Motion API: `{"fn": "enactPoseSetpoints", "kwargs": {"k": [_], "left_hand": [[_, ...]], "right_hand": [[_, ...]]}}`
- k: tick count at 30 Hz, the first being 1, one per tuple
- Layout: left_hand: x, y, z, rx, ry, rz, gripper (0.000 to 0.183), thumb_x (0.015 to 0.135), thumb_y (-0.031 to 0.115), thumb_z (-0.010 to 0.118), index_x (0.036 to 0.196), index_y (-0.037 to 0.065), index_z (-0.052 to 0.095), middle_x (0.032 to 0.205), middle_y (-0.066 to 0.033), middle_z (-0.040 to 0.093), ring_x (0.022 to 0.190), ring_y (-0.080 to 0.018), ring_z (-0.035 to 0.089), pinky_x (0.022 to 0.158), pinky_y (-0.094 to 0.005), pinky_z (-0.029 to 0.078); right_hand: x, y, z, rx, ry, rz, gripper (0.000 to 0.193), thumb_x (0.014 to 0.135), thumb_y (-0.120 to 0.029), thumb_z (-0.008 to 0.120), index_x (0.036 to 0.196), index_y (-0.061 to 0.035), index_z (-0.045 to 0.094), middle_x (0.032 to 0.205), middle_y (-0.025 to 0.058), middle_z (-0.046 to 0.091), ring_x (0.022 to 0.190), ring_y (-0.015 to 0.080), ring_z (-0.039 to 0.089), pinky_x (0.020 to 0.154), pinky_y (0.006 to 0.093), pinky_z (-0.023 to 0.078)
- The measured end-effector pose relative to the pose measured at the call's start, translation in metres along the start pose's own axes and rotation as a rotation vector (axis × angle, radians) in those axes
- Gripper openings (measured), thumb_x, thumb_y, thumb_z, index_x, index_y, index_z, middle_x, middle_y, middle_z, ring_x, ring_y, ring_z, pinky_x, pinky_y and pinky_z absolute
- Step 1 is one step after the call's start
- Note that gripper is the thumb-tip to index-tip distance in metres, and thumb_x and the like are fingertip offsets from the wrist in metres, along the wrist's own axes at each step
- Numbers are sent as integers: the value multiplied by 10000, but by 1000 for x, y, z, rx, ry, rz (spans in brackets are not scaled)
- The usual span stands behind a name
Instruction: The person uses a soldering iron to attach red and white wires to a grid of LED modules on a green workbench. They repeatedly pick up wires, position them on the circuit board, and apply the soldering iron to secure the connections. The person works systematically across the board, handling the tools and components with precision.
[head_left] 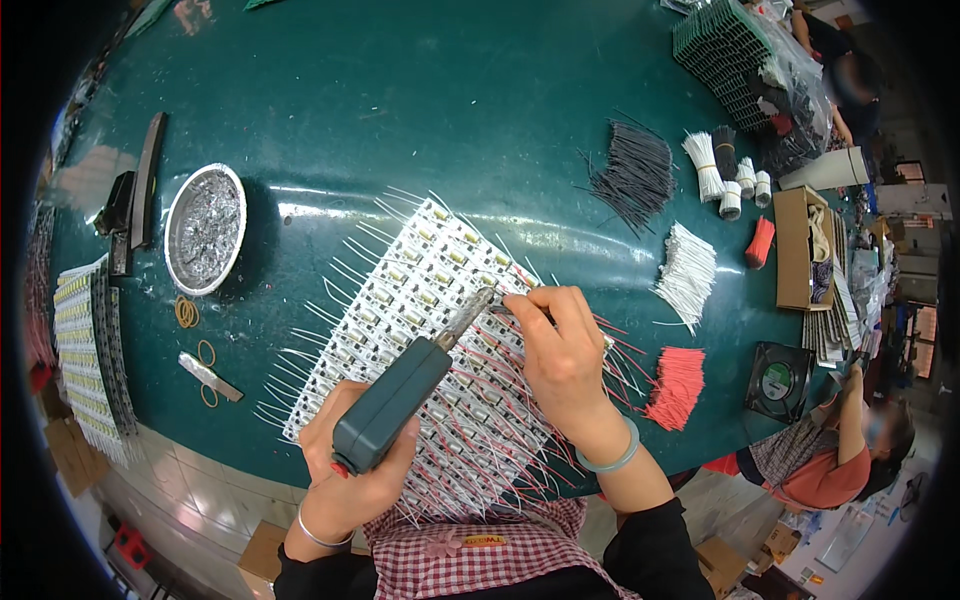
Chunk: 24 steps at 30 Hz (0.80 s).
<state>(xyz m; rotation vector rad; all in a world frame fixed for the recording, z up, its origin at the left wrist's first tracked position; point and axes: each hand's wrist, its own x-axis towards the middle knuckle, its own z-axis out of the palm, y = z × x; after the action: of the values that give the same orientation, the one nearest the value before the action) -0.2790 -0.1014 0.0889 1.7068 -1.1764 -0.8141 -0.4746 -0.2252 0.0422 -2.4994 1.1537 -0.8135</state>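
Note:
My left hand [352, 475] is wrapped round the handle of a dark green soldering gun [395, 405]. The gun's metal tip slants up and right to the upper part of a panel of small white circuit boards [385, 320]. Beside that tip, my right hand [562, 350] is closed in a pinch over the panel. What its fingers hold is too small to make out. White wires [283, 388] stick out along the panel's left side. Red wires [490, 375] lie across its lower right part, partly under my right hand.
Bundles of black wires [632, 178], white wires [686, 275] and red wires [677, 388] lie to the right, near a cardboard box [797, 250] and a black fan [779, 382]. At left stand a round foil-lined bowl [205, 230] and stacked panels [85, 350]. A co-worker [825, 455] sits at right.

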Motion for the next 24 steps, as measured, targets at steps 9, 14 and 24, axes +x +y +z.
{"fn": "enactPoseSetpoints", "kwargs": {"k": [9,14,24], "left_hand": [[-1,7,-8,-24,-3,-49,191,741,2,752,914,-49,690,813,-109,631,646,-169,579,582,-288,453],[-5,4,-7,-83,37,-52,215,738,2,752,931,-68,690,863,-139,657,697,-201,612,623,-302,484],[-10,5,-14,-68,63,-100,269,737,13,771,980,-73,693,905,-144,670,765,-210,641,681,-299,505]], "right_hand": [[1,-1,-1,-10,-6,5,298,742,54,632,1037,9,639,941,120,575,816,283,565,668,371,492],[0,-1,0,-3,-5,14,296,733,57,641,1025,9,648,941,118,578,822,282,568,665,373,492],[-1,-16,-14,44,58,14,366,696,88,666,1050,-3,693,861,89,586,755,255,561,625,346,473]]}}
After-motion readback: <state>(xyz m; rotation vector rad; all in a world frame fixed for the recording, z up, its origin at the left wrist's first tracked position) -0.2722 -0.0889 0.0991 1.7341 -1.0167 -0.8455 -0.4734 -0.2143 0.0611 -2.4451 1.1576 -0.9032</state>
